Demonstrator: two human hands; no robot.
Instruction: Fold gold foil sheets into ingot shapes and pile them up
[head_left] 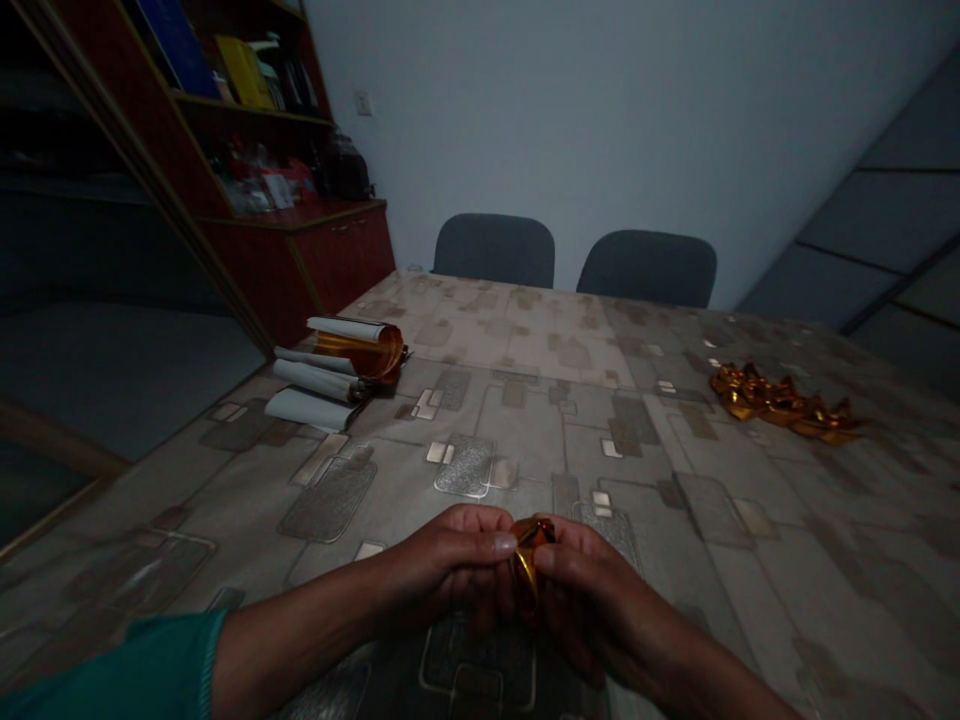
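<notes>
A small piece of shiny gold foil paper [527,562], folded into a curved shape, is held up between both hands over the near part of the table. My left hand [457,555] pinches its left side, thumb on top. My right hand [592,580] grips the right side, its thumb pressed on the foil and the other fingers curled below. Part of the foil is hidden behind the fingers. On the right of the table sits a row of several folded gold foil pieces [780,402]. Over to the left lie curled gold foil sheets with pale backs [319,380].
A patterned cloth covers the table [517,420]. Two grey chairs [495,248] stand at its far side against the wall. A reddish-brown cabinet [337,255] with cluttered shelves rises at the back left.
</notes>
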